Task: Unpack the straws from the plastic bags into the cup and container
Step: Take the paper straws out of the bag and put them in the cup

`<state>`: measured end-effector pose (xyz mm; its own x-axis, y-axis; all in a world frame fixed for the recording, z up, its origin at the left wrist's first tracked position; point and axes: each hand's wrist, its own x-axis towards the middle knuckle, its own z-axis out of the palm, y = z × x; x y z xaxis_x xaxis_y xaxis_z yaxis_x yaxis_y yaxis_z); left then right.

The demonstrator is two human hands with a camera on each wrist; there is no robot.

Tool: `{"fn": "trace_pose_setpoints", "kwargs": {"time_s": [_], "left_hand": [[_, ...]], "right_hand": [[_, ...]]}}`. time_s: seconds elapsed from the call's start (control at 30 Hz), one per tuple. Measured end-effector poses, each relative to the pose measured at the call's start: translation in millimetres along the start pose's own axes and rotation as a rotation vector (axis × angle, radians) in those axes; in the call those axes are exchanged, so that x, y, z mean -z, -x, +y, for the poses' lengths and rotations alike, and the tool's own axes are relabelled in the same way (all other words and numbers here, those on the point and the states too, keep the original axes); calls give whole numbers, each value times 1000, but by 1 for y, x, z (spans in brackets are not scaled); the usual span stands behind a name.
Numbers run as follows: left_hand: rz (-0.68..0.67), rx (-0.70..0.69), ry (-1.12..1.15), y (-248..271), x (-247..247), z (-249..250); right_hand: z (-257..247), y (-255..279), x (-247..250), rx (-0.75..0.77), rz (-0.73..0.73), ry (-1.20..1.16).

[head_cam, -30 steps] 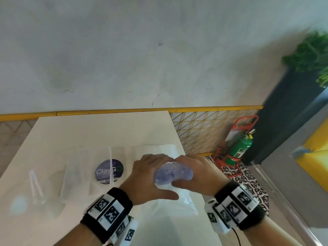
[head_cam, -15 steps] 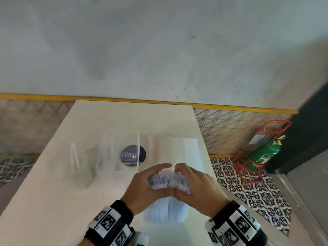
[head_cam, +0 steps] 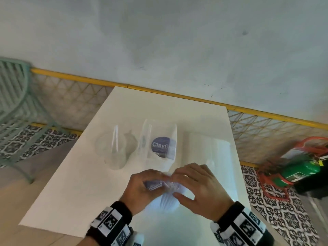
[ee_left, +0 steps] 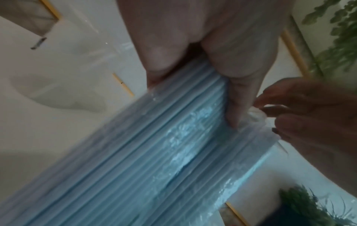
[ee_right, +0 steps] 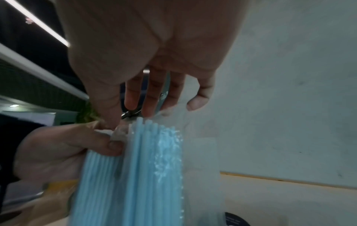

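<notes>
Nearest the person, both hands work at the top of a clear plastic bag of pale blue straws [head_cam: 164, 196], held upright above the white table [head_cam: 74, 197]. The left hand [head_cam: 142, 188] has its fingers curled round the upper end of the bundle, thumb pressed on the film in the wrist view. The right hand [head_cam: 198, 189] pinches the crumpled mouth of the bag between thumb and forefinger, the other fingers loosely spread. The straw ends [ee_right: 152, 125] show at the mouth, so the bag looks opened or nearly so, but no straw has left it.

Farther on stand a clear plastic cup [head_cam: 115, 148] and, to its right, a clear plastic container with a round dark blue label [head_cam: 159, 144]. Both seem empty of blue straws, though the frame is blurred. Just right of the container lies what may be a second pack, whitish [head_cam: 207, 148]. By my reading the unpacking has barely begun: nearly all of it remains
</notes>
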<state>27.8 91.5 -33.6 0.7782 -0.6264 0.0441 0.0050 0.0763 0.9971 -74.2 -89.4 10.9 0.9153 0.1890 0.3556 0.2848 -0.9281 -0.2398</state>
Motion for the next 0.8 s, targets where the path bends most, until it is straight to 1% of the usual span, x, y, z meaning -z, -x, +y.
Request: {"fn": "trace_pose_setpoints", "kwargs": {"time_s": [0.13, 0.2, 0.27, 0.33, 0.37, 0.4, 0.47, 0.5, 0.53, 0.57, 0.63, 0.7, 0.73, 0.8], "left_hand": [[-6, 22, -5, 5, 14, -7], [-24, 32, -25, 6, 20, -9], [-41, 37, -46, 7, 24, -7], [-47, 46, -122, 8, 28, -5], [-52, 53, -168, 8, 31, -4], [-60, 57, -201, 8, 35, -4], [-59, 64, -235, 8, 41, -3], [-54, 61, -251, 8, 44, -3], [-48, 52, -273, 8, 45, -2], [-45, 40, -298, 7, 47, -1], [-40, 15, -323, 7, 50, 2], [-41, -3, -323, 6, 54, 3], [-44, 2, -321, 6, 56, 4], [-64, 21, -323, 6, 60, 4]], "right_hand": [[-4, -13, -21, 124, 37, 103], [-5, -18, -26, 146, 104, 136], [-7, -22, -27, 153, 113, 159], [-13, -25, -22, 135, 39, 112], [-15, -28, -18, 101, -6, 46], [-18, -32, -12, 29, -48, -57], [-20, -38, 0, -171, -100, -300], [-19, -41, 3, -223, -114, -377], [-19, -44, 7, -228, -140, -400], [-19, -46, 10, -201, -175, -380], [-18, -46, 10, -122, -277, -278], [-14, -43, 8, -104, -346, -218], [-13, -41, 7, -109, -333, -219], [-13, -40, 6, -141, -249, -231]]}}
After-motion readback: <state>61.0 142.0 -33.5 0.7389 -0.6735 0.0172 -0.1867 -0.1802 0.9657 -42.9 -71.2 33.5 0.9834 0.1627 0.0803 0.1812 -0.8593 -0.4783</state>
